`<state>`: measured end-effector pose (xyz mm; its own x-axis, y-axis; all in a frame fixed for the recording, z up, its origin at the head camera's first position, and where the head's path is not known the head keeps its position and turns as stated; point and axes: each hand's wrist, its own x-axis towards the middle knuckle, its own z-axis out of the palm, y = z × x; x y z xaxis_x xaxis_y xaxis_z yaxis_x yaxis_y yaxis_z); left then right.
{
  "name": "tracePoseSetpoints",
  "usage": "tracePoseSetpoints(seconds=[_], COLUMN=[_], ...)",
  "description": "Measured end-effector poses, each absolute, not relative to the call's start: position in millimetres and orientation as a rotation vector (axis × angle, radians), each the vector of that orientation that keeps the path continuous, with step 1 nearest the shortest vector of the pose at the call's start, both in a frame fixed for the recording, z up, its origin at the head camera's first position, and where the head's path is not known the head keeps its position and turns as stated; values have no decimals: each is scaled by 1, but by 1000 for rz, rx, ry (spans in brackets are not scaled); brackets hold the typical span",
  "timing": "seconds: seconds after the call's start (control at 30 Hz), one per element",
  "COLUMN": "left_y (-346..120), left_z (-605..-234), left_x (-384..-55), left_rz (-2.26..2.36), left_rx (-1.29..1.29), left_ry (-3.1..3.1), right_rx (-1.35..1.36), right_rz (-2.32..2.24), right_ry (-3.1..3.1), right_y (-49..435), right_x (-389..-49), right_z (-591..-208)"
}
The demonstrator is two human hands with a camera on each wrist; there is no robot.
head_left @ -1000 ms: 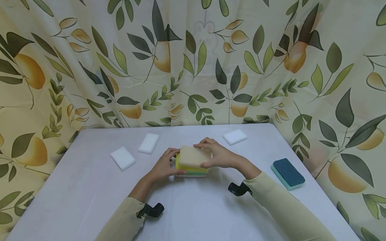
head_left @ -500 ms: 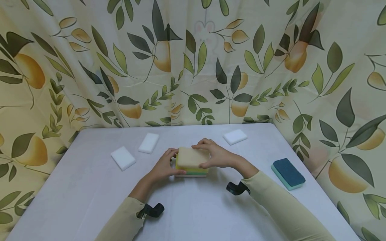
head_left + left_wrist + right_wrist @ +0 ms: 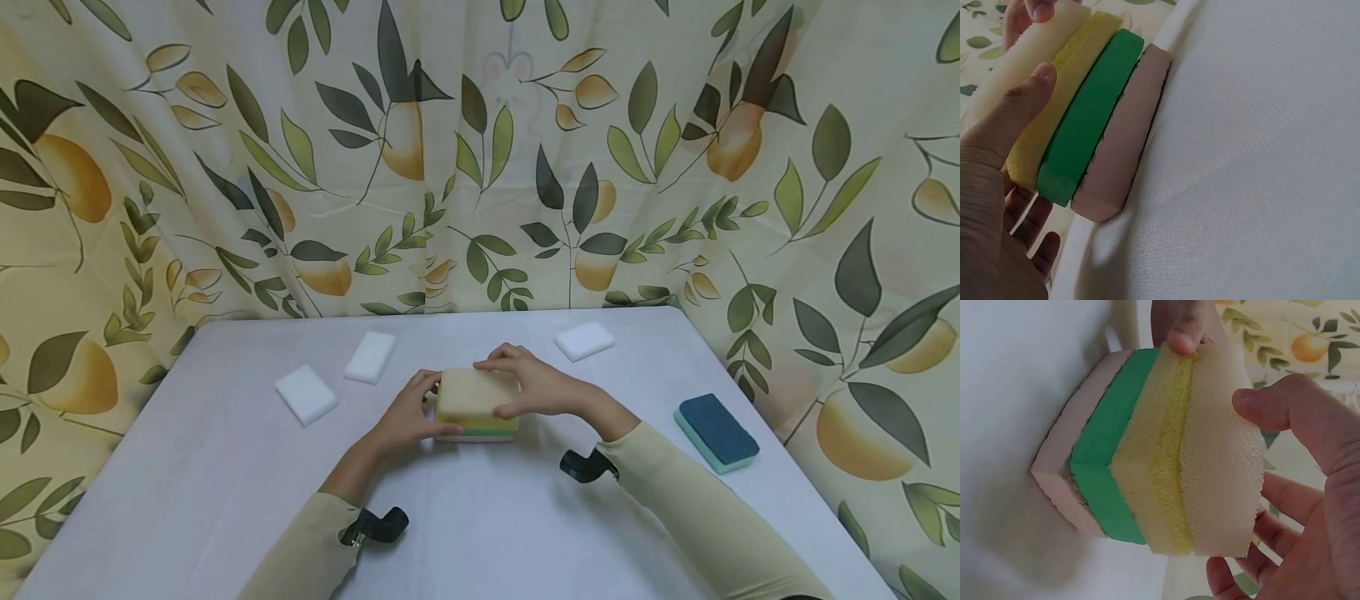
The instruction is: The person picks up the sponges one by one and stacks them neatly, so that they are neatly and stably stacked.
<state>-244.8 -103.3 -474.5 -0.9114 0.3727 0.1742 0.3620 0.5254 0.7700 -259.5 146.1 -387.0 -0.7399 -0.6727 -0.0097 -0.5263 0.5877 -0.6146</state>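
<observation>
White-clothed desk [image 3: 225, 467]: sponge stack [image 3: 1091, 119] btwn L & R edges; L hand [image 3: 405, 413] clamped on stack, R hand [image 3: 549, 387] clamped on top beige sponge [image 3: 474, 390]; blue sponge [image 3: 716, 429] nr R edge.

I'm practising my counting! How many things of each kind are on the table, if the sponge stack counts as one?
White sponges: 3
Blue-and-teal scrub sponge: 1
Sponge stack: 1
Total: 5
</observation>
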Motion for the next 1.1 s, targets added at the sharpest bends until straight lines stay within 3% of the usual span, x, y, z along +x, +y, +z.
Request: tracePoseSetpoints(seconds=[0.57,1.1], left_y=[-105,-101], left_z=[-474,-447], left_x=[-245,-247], left_rz=[1389,1389], left_rx=[634,707], left_ry=[2703,2742], right_rx=[-944,-924], right_rz=[-905,-922], right_ry=[2566,2568], right_y=[145,145], right_x=[-261,-258], right_z=[-392,-391])
